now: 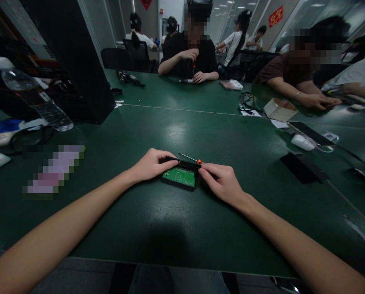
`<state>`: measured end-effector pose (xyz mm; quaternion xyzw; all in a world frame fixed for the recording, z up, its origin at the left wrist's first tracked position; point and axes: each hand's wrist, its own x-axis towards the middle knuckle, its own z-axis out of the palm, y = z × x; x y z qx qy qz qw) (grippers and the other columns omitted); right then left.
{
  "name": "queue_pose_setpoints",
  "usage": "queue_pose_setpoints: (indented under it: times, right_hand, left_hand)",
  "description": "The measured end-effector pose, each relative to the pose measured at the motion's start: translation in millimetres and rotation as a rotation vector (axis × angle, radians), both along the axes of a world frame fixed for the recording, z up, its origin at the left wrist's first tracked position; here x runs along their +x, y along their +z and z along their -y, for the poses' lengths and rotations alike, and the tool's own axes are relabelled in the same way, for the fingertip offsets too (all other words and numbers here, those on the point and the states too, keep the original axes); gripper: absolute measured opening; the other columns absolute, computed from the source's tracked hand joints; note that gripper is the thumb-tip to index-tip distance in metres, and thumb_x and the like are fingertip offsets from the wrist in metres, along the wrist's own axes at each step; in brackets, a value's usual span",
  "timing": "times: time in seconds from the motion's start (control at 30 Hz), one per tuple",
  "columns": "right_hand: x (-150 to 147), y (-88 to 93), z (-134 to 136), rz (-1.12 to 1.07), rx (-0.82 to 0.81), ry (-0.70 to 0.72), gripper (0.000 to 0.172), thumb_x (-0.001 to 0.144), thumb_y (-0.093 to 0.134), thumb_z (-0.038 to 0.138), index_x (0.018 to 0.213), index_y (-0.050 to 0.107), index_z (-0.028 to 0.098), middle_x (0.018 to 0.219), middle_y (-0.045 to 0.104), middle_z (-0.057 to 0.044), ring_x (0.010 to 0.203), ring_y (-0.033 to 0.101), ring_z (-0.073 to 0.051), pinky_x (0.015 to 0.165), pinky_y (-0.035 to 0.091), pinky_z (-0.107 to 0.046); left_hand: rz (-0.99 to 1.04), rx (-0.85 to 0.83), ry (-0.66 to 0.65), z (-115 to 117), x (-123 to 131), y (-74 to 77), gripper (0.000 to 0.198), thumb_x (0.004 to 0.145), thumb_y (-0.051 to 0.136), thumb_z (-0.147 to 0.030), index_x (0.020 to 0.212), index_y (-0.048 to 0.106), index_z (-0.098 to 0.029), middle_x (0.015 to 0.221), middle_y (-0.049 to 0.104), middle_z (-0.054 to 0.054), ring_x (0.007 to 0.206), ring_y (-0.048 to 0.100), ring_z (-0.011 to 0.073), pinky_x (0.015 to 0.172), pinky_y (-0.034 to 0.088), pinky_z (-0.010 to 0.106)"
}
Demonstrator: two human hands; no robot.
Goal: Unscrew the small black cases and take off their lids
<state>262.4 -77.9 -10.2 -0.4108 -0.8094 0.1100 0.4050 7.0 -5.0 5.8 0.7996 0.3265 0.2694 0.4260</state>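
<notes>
A shallow black case (179, 186) with a green circuit board (180, 176) in it lies on the green table. A black strip-like cover (188, 164) stands tilted along its far edge; I cannot tell if it is joined to the case. My left hand (152, 165) pinches the cover's left end between thumb and fingers. At the other end, my right hand (223, 179) has its thumb and fingers closed on the cover, some fingers hidden. Just behind the cover lies a screwdriver (188, 157) with a thin shaft and an orange-and-black handle, partly hidden by the right hand.
Left stand a plastic bottle (37, 94), a tall black cabinet-like box (75, 61) and a blurred-out flat item (56, 169). To the right lie a dark phone-like slab (303, 167), a white charger (302, 142) and an open carton (280, 109). Other people work across the table.
</notes>
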Motion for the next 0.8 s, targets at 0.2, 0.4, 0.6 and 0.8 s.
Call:
queue_pose_setpoints:
  times: [0.2, 0.4, 0.6, 0.8]
  right_hand:
    - [-1.2, -0.4, -0.5, -0.057, -0.116, -0.042, 0.019, 0.097, 0.057, 0.026, 0.099, 0.074, 0.018, 0.083, 0.077, -0.004, 0.068, 0.071, -0.017, 0.064, 0.055, -0.029]
    - [0.0, -3.0, -1.5, -0.086, -0.150, -0.072, 0.019, 0.097, 0.059, 0.029, 0.098, 0.075, 0.018, 0.082, 0.077, -0.004, 0.067, 0.071, -0.016, 0.062, 0.054, -0.029]
    - [0.9, -4.1, -1.3, -0.138, -0.187, -0.084, 0.021, 0.096, 0.060, 0.032, 0.100, 0.075, 0.017, 0.082, 0.078, -0.005, 0.067, 0.072, -0.017, 0.060, 0.056, -0.028]
    - [2.6, -3.2, -0.1, -0.143, -0.132, -0.084, 0.018, 0.095, 0.062, 0.030, 0.099, 0.074, 0.018, 0.083, 0.078, -0.005, 0.068, 0.073, -0.017, 0.061, 0.057, -0.029]
  left_hand:
    - [0.097, -0.161, 0.021, -0.1, 2.0, -1.7, 0.032, 0.090, 0.067, -0.040, 0.100, 0.076, -0.011, 0.082, 0.075, 0.006, 0.071, 0.066, 0.0151, 0.062, 0.049, 0.023]
    - [0.051, -0.100, 0.027, -5.5, -5.0, 4.4, 0.031, 0.090, 0.064, -0.038, 0.090, 0.078, -0.010, 0.073, 0.072, 0.005, 0.063, 0.062, 0.0134, 0.056, 0.045, 0.022]
    - [0.052, -0.105, 0.043, -8.6, -7.8, 3.5, 0.033, 0.087, 0.066, -0.039, 0.100, 0.079, -0.011, 0.083, 0.077, 0.008, 0.071, 0.068, 0.0169, 0.062, 0.051, 0.026]
    - [0.060, -0.119, 0.033, -9.1, -8.5, 4.6, 0.032, 0.086, 0.068, -0.039, 0.099, 0.081, -0.012, 0.091, 0.079, 0.009, 0.080, 0.071, 0.0193, 0.071, 0.055, 0.029]
